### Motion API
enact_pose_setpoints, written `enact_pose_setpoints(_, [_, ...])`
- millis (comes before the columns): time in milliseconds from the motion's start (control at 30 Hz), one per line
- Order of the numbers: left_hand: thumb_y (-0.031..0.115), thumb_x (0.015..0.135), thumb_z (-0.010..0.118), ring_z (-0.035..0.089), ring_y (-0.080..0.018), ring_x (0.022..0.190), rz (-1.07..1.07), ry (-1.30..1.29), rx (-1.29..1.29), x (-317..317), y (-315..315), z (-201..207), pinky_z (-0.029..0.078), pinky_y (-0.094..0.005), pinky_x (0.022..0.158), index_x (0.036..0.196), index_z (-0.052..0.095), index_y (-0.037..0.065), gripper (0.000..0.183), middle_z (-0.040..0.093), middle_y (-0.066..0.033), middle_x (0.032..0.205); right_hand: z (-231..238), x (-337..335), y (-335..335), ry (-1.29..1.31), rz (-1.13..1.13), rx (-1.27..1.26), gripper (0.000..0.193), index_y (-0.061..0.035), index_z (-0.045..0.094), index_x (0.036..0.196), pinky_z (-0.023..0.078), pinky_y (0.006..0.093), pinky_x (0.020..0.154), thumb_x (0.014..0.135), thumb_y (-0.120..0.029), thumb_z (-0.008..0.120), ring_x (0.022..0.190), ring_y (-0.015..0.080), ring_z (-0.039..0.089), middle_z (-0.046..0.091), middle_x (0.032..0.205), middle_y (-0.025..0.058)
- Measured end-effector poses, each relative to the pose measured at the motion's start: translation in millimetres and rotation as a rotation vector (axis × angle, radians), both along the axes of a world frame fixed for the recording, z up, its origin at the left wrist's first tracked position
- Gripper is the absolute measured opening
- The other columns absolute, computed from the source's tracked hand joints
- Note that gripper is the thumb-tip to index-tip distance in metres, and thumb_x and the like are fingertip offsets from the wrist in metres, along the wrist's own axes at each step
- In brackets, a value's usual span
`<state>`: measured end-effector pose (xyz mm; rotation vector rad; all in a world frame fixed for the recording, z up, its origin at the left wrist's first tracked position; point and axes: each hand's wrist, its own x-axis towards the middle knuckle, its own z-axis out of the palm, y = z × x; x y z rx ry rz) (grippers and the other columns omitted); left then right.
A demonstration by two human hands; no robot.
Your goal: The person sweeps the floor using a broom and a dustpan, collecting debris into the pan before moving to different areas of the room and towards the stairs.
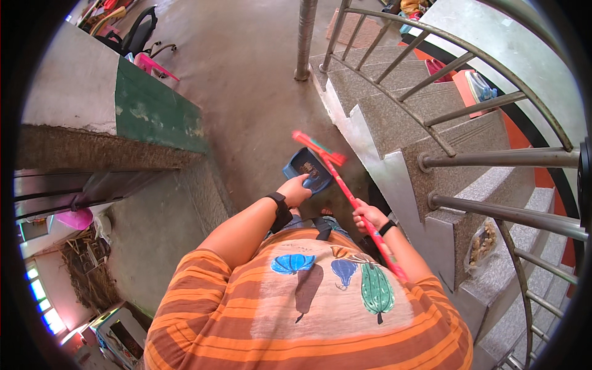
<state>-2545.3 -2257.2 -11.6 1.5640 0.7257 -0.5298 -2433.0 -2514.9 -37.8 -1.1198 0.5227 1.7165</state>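
My left hand [296, 190] is closed round the handle of a blue dustpan [320, 183], held low in front of me. Small brownish debris [309, 168] lies inside the pan. In my right hand [370, 215] is a red long-handled broom [343, 185], its fingers wrapped round the stick. The stick slants from beside my right forearm up to the broom's head [319, 148], which shows just beyond the pan's far right side. Whether the head touches the pan or the floor I cannot tell.
Granite stairs [394, 111] with metal railings [493, 159] curve up on my right, bearing shoes [478, 86] and a clear bag [483, 243]. A green-and-white wall [154, 111] stands left. Beyond it are a black office chair [140, 32] and a pink stool [151, 65] on the concrete floor [246, 80].
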Motion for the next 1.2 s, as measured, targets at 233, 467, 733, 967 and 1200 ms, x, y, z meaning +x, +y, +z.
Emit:
enact_pose_setpoints(233, [0.011,0.072,0.051,0.040,-0.0110,0.037,-0.018,-0.008,0.104,-20,-8,9,0.031,-0.0264,0.033,0.130,0.033,0.009,0.061,0.046,-0.0032,0.055,58,8,-46,0.127,-0.075,0.118,0.062,-0.0303,0.021,0.131,0.031,0.0213,0.033,0.080,-0.005,0.046,0.037,0.0098,0.038,0.040,0.054,-0.0001])
enact_pose_setpoints(467, [0.013,0.076,0.055,0.036,-0.0082,0.036,0.145,0.035,0.040,-23,-49,8,0.028,-0.0246,0.032,0.129,0.034,0.009,0.057,0.041,0.0007,0.053,2,29,-26,-0.340,0.235,-0.009,0.076,-0.0212,0.008,0.136,0.038,0.0243,0.037,0.074,-0.002,0.047,0.042,0.0107,0.041,0.042,0.058,0.0007])
enact_pose_setpoints(733, [0.006,0.072,0.050,0.036,-0.0077,0.035,0.283,0.043,-0.006,-30,-62,9,0.029,-0.0231,0.032,0.125,0.041,0.011,0.054,0.041,0.0015,0.051,21,29,-68,0.123,0.162,0.189,0.071,-0.0264,0.011,0.135,0.034,0.0233,0.035,0.078,-0.006,0.047,0.039,0.0103,0.041,0.042,0.055,0.0009])
enact_pose_setpoints(967, [0.005,0.071,0.047,0.035,-0.0082,0.035,0.422,0.017,0.013,-49,-88,16,0.029,-0.0240,0.032,0.127,0.038,0.010,0.057,0.039,0.0008,0.051,34,33,-52,-0.290,0.431,0.062,0.074,-0.0246,0.010,0.136,0.035,0.0241,0.036,0.075,-0.004,0.047,0.039,0.0113,0.041,0.043,0.055,0.0016])
enact_pose_setpoints(1200, [0.009,0.070,0.049,0.041,-0.0123,0.038,0.407,0.017,0.034,-54,-87,2,0.032,-0.0281,0.035,0.128,0.036,0.008,0.060,0.047,-0.0048,0.057,-19,23,-54,0.017,0.283,0.062,0.065,-0.0334,0.016,0.130,0.033,0.0239,0.034,0.078,-0.005,0.044,0.038,0.0105,0.040,0.040,0.054,-0.0002])
